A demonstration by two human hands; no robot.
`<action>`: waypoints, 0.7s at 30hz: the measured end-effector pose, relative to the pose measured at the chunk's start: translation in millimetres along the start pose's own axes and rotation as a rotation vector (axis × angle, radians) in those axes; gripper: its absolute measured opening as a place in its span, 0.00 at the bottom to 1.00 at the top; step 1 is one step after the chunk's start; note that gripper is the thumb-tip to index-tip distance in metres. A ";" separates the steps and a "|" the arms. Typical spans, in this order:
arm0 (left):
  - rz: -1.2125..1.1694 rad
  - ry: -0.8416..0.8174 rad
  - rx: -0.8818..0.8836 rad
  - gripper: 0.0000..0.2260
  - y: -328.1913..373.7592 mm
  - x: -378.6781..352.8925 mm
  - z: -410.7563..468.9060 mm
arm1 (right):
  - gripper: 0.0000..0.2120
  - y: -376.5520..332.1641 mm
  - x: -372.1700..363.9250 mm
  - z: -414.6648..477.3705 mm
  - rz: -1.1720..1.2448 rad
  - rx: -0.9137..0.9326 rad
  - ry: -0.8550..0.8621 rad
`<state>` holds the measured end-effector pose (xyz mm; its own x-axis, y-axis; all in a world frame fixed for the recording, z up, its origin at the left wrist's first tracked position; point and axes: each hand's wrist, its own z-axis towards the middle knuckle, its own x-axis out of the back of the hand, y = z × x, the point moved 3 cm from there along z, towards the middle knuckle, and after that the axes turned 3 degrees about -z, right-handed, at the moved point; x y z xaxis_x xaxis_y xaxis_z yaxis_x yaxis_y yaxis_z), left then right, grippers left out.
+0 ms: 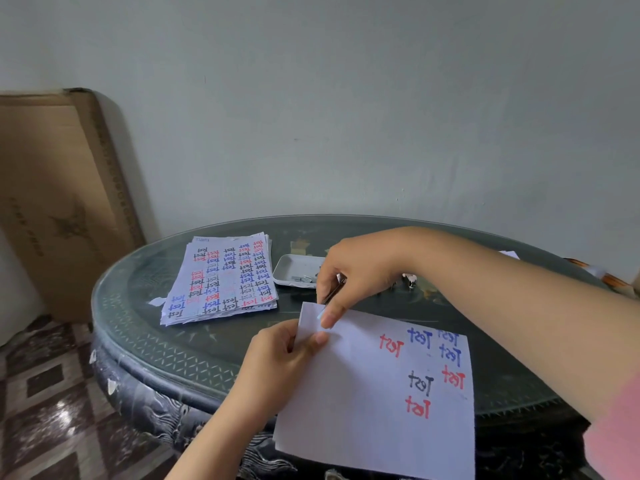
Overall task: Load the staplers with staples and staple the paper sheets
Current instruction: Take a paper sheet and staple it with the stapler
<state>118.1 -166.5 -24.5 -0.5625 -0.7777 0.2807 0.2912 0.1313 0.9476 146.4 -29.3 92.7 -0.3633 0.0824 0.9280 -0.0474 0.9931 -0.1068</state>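
My left hand (287, 355) pinches the top left corner of a set of white paper sheets (374, 403) marked "test" in red, blue and black. My right hand (353, 275) comes from the right and grips a small dark stapler (334, 289) over that same corner, with the thumb pressing on the paper. Most of the stapler is hidden under the fingers. A stack of more written sheets (221, 278) lies on the table to the left. Behind my right hand, a white tray (294, 268) holds strips of staples (303, 278).
The round dark table (145, 327) has a glass top and carved sides. A small metal object (410, 279) lies behind my right wrist. Orange-and-white items (602, 275) sit at the far right edge. A large cardboard box (62, 202) leans on the wall at left.
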 end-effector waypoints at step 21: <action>0.078 0.008 -0.036 0.16 3.8 2.6 -4.3 | 0.19 -17.6 -5.2 12.8 -0.293 0.080 0.034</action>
<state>121.1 -170.7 -20.8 -0.5310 -0.7708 0.3522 0.3617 0.1697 0.9167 137.2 -48.3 85.2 -0.2919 -0.2027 0.9347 -0.2189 0.9655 0.1410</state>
